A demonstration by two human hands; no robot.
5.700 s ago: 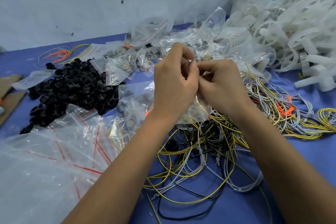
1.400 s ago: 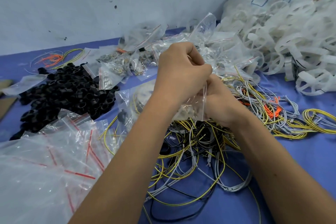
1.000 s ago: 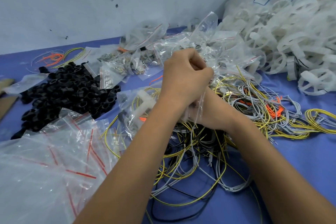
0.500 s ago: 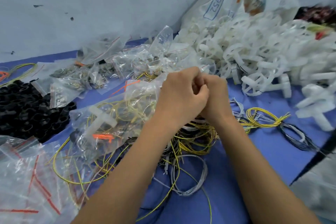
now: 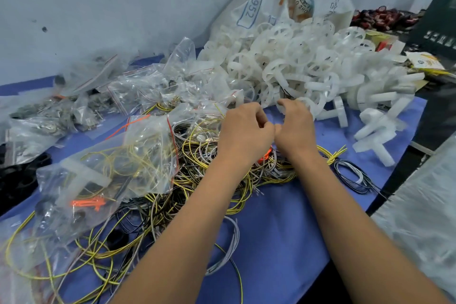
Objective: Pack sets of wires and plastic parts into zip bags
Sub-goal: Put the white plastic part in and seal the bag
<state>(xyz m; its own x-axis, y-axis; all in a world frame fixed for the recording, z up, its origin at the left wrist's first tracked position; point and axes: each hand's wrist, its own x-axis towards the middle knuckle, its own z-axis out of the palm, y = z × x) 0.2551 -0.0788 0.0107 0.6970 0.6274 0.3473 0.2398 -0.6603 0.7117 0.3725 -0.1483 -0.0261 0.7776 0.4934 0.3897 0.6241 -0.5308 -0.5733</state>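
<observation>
My left hand (image 5: 244, 131) and my right hand (image 5: 293, 126) hover side by side over a tangle of yellow, grey and black wires (image 5: 202, 155) on the blue table (image 5: 278, 224). Both hands have loosely curled fingers, and I see nothing held in either. My right hand's fingertips reach the near edge of a heap of white plastic wheel parts (image 5: 296, 64). Left of my hands lie filled zip bags (image 5: 145, 153) holding yellow wires, a white part and an orange piece (image 5: 88, 203).
More clear zip bags with small parts (image 5: 128, 86) pile up at the back left. A white printed sack (image 5: 283, 0) leans on the wall behind the white parts. Black plastic rings (image 5: 17, 177) lie at far left. The table's edge (image 5: 385, 187) runs along the right.
My hands have let go of the zip bag they pinched together and moved slightly apart. The view has swung right toward the white parts, and the filled bag now lies at the left.
</observation>
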